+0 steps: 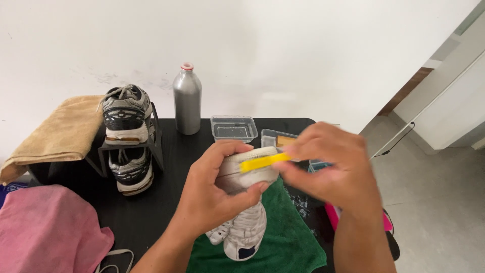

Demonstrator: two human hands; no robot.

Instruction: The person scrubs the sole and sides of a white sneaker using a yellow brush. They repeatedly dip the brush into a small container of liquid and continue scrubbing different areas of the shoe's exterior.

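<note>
White sneaker (246,222), held sole-side up and toe toward the viewer over a green towel (293,237) spread on the black worktop (166,151). The left hand (212,194) wraps the heel end, its grip closed around the shoe with the thumb across the sole edge and the fingers curled beneath. The right hand (331,169), blurred by motion, has its grip pinched shut on a yellow brush (262,162), whose handle lies across the raised heel and sole rim, touching it. Judging from the pictures, scrubbing of the sole edge is under way; the upper hanging below the hand looks pale, yet how clean it is cannot be told, and no rinsing or drying shows. Just beyond the shoe stand two clear plastic tubs (234,127), one apparently holding liquid, and a grey metal bottle (187,99). To the left, a pair of grey running shoes (126,121) sits stacked on a small black rack (154,146), beside a tan towel (63,131); a pink cloth (48,230) lies nearest the viewer.
</note>
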